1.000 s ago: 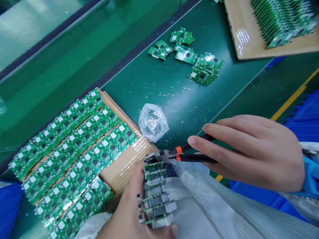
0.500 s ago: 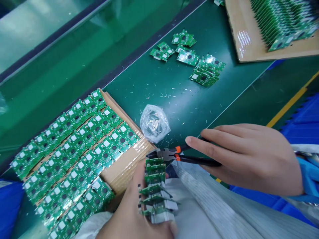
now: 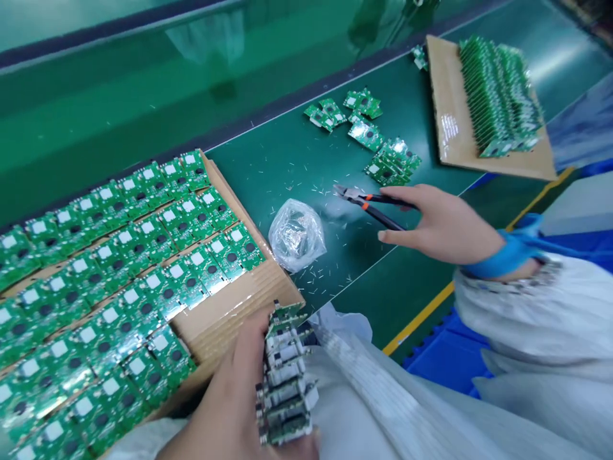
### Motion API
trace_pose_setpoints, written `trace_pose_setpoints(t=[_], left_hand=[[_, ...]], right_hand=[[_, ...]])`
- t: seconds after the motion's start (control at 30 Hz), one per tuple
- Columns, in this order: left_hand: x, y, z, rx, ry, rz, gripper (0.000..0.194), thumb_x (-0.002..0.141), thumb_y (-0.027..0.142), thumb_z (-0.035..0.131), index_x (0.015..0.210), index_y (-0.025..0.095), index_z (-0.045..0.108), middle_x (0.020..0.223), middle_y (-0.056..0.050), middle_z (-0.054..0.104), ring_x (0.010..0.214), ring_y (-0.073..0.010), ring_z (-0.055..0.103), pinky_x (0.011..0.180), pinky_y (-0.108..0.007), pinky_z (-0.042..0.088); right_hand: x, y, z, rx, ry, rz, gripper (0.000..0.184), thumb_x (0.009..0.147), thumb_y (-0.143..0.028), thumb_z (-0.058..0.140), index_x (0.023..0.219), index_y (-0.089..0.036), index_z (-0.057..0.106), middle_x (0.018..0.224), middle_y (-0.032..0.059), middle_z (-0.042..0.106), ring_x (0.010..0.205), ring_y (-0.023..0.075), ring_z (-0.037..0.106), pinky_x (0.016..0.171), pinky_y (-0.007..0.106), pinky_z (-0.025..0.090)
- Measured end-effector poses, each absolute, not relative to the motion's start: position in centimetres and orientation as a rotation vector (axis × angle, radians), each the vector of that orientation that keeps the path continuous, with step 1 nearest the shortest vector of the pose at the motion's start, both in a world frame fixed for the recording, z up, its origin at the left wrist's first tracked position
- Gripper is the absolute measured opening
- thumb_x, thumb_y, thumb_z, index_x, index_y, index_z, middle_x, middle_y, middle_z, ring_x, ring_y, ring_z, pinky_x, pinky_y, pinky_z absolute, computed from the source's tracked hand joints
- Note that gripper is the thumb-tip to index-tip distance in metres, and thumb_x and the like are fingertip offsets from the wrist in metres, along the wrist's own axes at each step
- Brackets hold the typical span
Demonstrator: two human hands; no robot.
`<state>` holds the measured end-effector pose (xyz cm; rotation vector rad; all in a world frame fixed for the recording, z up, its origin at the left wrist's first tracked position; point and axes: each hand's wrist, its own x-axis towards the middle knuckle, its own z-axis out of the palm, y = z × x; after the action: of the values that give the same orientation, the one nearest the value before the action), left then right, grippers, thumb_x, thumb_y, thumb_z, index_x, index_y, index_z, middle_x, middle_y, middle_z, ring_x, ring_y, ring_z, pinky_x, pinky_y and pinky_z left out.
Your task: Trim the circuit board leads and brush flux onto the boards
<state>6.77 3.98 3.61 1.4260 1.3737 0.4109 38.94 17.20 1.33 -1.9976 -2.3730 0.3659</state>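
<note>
My left hand is wrapped around a stack of circuit boards, held edge-up near my lap. White parts show between the boards. In my right hand is a pair of side cutters with black handles and orange bands, fingers along one handle and thumb by the other. The cutter jaws point left, above the green bench, apart from the boards. A clear plastic bag with its mouth open sits below and left of the jaws. Small wire clippings lie scattered around it.
Rows of circuit boards cover a cardboard sheet on the left. Several loose boards lie farther back on the bench. At the far right, another cardboard piece carries upright boards. Blue bins stand below the bench edge.
My right hand has moved the side cutters away from the held boards, up and over the bench. The held stack has turned, showing more white parts. The view has shifted.
</note>
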Motion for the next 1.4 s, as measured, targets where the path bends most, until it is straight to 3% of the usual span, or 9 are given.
trace_pose_setpoints(t=[0.17, 0.33, 0.43, 0.5, 0.6, 0.77, 0.93, 1.13, 1.4], left_hand=[[7.0, 2.9, 3.1, 1.436, 1.390, 0.655, 0.081, 0.059, 0.019, 0.066, 0.131, 0.033, 0.035, 0.117, -0.006, 0.060, 0.096, -0.0286, 0.064, 0.087, -0.046, 0.054], [7.0, 3.0, 3.5, 1.346, 1.466, 0.744, 0.062, 0.060, 0.019, 0.059, 0.117, 0.027, 0.039, 0.084, -0.001, 0.064, 0.063, -0.0194, 0.064, 0.056, -0.032, 0.056], [6.9, 3.7, 3.7, 1.292, 1.511, 0.797, 0.044, 0.059, 0.019, 0.055, 0.102, 0.025, 0.044, 0.068, 0.004, 0.059, 0.052, -0.0154, 0.059, 0.046, -0.027, 0.051], [6.5, 4.1, 3.7, 1.303, 1.565, 0.785, 0.040, 0.060, 0.019, 0.056, 0.097, 0.025, 0.043, 0.071, 0.003, 0.059, 0.057, -0.0163, 0.061, 0.048, -0.027, 0.050], [5.3, 4.1, 3.6, 1.368, 1.789, 0.617, 0.039, 0.063, 0.027, 0.060, 0.097, 0.023, 0.043, 0.077, 0.000, 0.060, 0.063, -0.0213, 0.062, 0.050, -0.031, 0.048], [3.2, 3.1, 3.5, 1.591, 2.116, 0.418, 0.047, 0.071, 0.033, 0.058, 0.113, 0.017, 0.042, 0.096, -0.011, 0.062, 0.082, -0.0322, 0.064, 0.059, -0.038, 0.049], [1.8, 1.9, 3.6, 1.623, 2.094, 0.488, 0.072, 0.071, 0.026, 0.057, 0.134, 0.009, 0.027, 0.110, -0.017, 0.059, 0.096, -0.0339, 0.063, 0.073, -0.041, 0.052], [0.3, 0.7, 2.8, 1.577, 1.862, 0.629, 0.090, 0.068, 0.029, 0.061, 0.142, 0.008, 0.013, 0.127, -0.022, 0.050, 0.113, -0.0356, 0.053, 0.084, -0.046, 0.051], [-1.7, 0.6, 2.9, 1.377, 1.613, 0.641, 0.080, 0.078, 0.046, 0.056, 0.143, 0.019, 0.017, 0.134, -0.016, 0.049, 0.115, -0.0334, 0.053, 0.086, -0.047, 0.049]], right_hand=[[38.1, 20.1, -2.8, -2.127, -2.354, 0.365, 0.075, 0.065, -0.047, 0.069, 0.128, -0.010, 0.054, 0.107, 0.0182, 0.061, 0.100, 0.0347, 0.059, 0.086, 0.049, 0.047], [34.9, 18.0, -0.3, -1.858, -2.200, 0.287, 0.066, 0.068, -0.050, 0.066, 0.121, -0.011, 0.057, 0.119, 0.0211, 0.057, 0.114, 0.0367, 0.052, 0.094, 0.054, 0.042], [30.3, 12.9, 2.7, -1.495, -2.036, 0.969, 0.049, 0.081, -0.051, 0.057, 0.119, -0.020, 0.056, 0.106, 0.0119, 0.064, 0.095, 0.0248, 0.062, 0.081, 0.043, 0.052], [26.3, 9.3, 3.8, -1.142, -1.928, 1.552, 0.060, 0.076, -0.053, 0.063, 0.126, -0.022, 0.049, 0.109, 0.0104, 0.064, 0.094, 0.0216, 0.063, 0.083, 0.038, 0.052], [20.7, 5.8, 3.5, -0.940, -1.647, 1.898, 0.063, 0.073, -0.050, 0.068, 0.126, -0.024, 0.047, 0.111, 0.0084, 0.060, 0.099, 0.0212, 0.059, 0.082, 0.034, 0.051], [15.7, 5.2, 2.4, -1.121, -1.569, 1.853, 0.044, 0.077, -0.051, 0.062, 0.108, -0.021, 0.054, 0.090, 0.0036, 0.057, 0.077, 0.0171, 0.053, 0.075, 0.034, 0.049], [13.7, 5.0, 2.4, -1.043, -1.547, 1.887, 0.047, 0.071, -0.046, 0.069, 0.107, -0.022, 0.054, 0.097, 0.0032, 0.058, 0.090, 0.0198, 0.052, 0.081, 0.033, 0.046], [13.0, 5.0, 2.1, -0.988, -1.459, 2.018, 0.044, 0.072, -0.047, 0.069, 0.105, -0.020, 0.057, 0.098, 0.0032, 0.061, 0.093, 0.0187, 0.054, 0.088, 0.034, 0.043], [14.6, 6.3, 3.0, -0.872, -1.366, 2.257, 0.040, 0.069, -0.051, 0.070, 0.084, -0.018, 0.054, 0.073, -0.0021, 0.052, 0.068, 0.0114, 0.048, 0.067, 0.027, 0.041]])
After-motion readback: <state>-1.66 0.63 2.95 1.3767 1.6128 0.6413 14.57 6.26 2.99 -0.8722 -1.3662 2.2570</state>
